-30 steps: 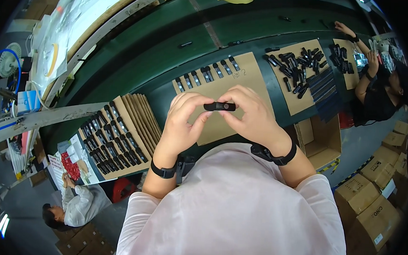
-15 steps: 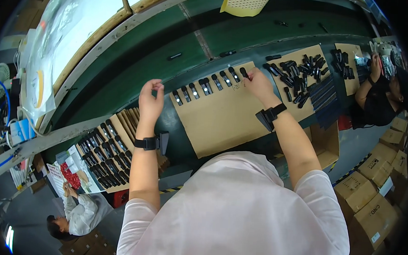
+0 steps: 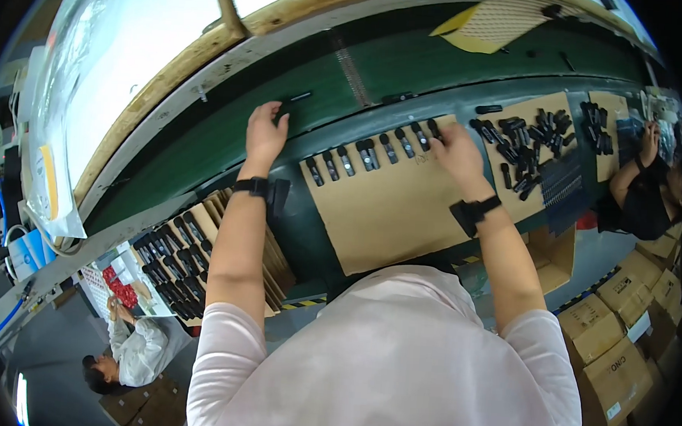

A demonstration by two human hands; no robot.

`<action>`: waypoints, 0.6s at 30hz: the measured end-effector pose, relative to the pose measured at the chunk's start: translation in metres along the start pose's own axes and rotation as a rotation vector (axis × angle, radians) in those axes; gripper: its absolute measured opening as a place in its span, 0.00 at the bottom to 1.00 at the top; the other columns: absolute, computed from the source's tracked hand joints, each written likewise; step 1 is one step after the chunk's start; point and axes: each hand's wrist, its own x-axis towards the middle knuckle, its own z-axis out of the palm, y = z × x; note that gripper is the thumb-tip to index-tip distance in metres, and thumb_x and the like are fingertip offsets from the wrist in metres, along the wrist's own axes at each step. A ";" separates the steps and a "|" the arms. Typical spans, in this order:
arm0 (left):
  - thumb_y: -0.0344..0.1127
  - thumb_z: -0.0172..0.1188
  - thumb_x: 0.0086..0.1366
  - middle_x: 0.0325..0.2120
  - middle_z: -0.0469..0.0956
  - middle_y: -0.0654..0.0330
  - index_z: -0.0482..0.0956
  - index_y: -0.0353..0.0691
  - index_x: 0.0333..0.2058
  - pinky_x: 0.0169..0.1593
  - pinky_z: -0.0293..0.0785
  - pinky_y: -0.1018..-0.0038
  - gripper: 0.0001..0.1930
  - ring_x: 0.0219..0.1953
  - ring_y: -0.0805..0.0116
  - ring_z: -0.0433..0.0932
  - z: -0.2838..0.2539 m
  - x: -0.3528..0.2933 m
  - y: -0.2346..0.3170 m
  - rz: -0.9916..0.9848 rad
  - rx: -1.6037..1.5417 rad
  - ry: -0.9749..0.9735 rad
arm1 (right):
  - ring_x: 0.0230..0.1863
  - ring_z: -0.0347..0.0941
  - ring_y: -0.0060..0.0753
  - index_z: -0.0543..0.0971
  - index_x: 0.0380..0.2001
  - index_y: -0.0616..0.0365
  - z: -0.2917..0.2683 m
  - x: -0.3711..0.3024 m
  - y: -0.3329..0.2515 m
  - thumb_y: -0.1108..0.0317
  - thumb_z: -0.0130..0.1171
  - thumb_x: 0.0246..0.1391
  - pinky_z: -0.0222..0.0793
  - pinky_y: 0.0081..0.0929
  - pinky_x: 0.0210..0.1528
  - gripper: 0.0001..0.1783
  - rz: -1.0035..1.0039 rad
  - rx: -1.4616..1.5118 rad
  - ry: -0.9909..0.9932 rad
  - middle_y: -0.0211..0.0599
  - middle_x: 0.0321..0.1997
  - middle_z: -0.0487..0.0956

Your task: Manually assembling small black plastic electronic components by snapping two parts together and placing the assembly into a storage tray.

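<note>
One black device (image 3: 433, 129) is pinched by the right hand (image 3: 460, 155); the left hand (image 3: 266, 136) is held empty. The neighbouring device (image 3: 419, 136), just left of the right hand, could be knocked askew by dragged fingers.

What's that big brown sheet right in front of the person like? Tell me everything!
The brown sheet is flat, plain and four-sided, and looks like cardboard. It lies slightly slanted on the dark green table. A row of small black devices lies along its far edge, with dark writing below the row's right end; the part nearer the person is bare. The right hand is over its far right corner; I can't tell whether it touches the sheet.
</note>
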 end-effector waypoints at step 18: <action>0.27 0.63 0.57 0.30 0.75 0.59 0.75 0.36 0.39 0.39 0.72 0.75 0.11 0.32 0.70 0.75 -0.004 -0.027 0.033 -0.252 -0.387 -0.039 | 0.29 0.66 0.22 0.73 0.44 0.58 -0.074 -0.059 -0.091 0.78 0.60 0.51 0.65 0.19 0.33 0.16 -0.138 0.535 -0.143 0.33 0.35 0.72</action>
